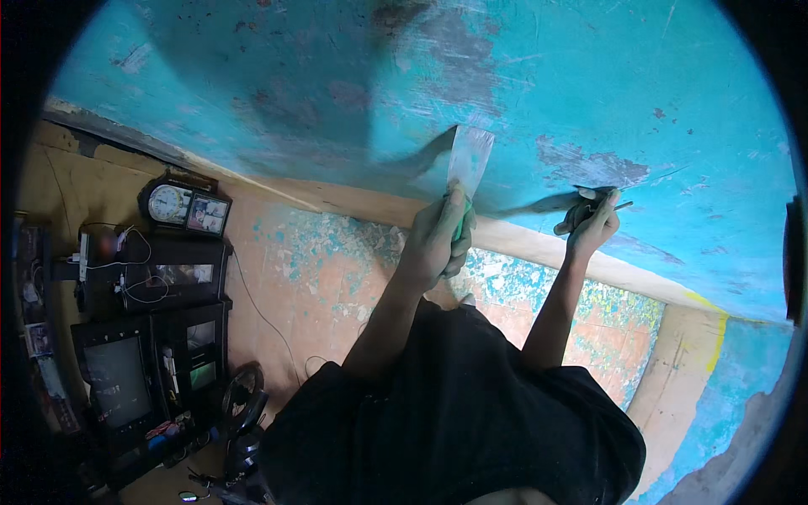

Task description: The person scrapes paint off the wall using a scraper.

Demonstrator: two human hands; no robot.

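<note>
My left hand is closed round the green handle of a putty knife. Its wide metal blade points up, with the tip at the turquoise wall, where a shadow meets it. To the right, my right hand is raised close to the same wall, fingers bent round a thin dark tool whose narrow end sticks out past them. The tool's kind is hard to make out. Grey scraped patches show on the paint just above this hand and higher up over the blade.
Turquoise paint flakes litter the tiled floor below the wall. At the left stand a dark cabinet with a screen, a clock and loose cables. A motorbike wheel is beside it. A yellow-edged pale strip runs at the right.
</note>
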